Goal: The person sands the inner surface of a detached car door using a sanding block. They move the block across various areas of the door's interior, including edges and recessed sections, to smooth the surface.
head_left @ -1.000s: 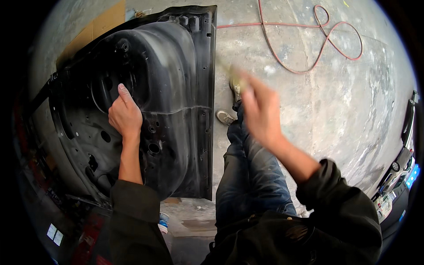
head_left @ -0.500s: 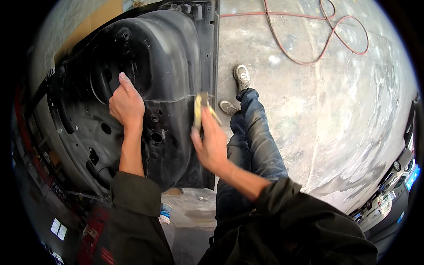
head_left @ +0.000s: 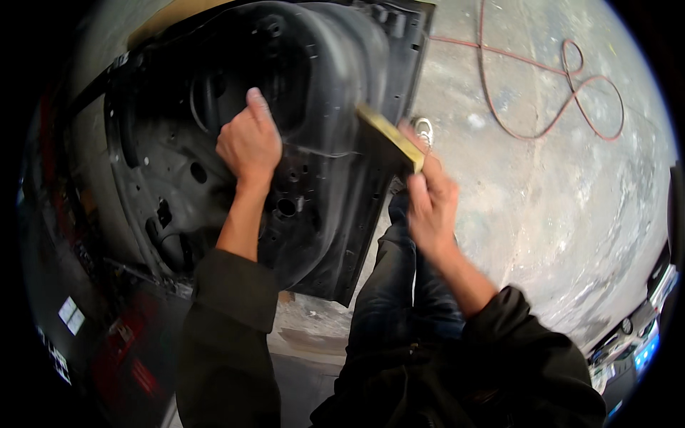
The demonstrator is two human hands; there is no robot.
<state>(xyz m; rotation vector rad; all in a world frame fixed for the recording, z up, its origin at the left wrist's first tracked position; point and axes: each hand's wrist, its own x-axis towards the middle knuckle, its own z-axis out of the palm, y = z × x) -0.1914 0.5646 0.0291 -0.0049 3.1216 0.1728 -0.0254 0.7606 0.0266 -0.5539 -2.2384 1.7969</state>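
Observation:
A black metal car door panel, with holes, recesses and scuffed grey patches, takes up the left and centre. My left hand rests on it near the inner recess, thumb up and fingers curled onto the panel. My right hand holds a flat pad with a yellow edge and dark face, tilted near the panel's right edge. The right hand and pad are blurred; I cannot tell whether the pad touches the panel.
A red hose lies looped on the stained concrete floor. Cardboard shows behind the panel. My legs and a shoe are beside the door. Vehicles stand along the right rim; red shapes show at lower left.
The pad in my right hand swung down onto the panel's right edge, then up and right, now angled differently. My left hand stays on the panel. The view has shifted and tilted.

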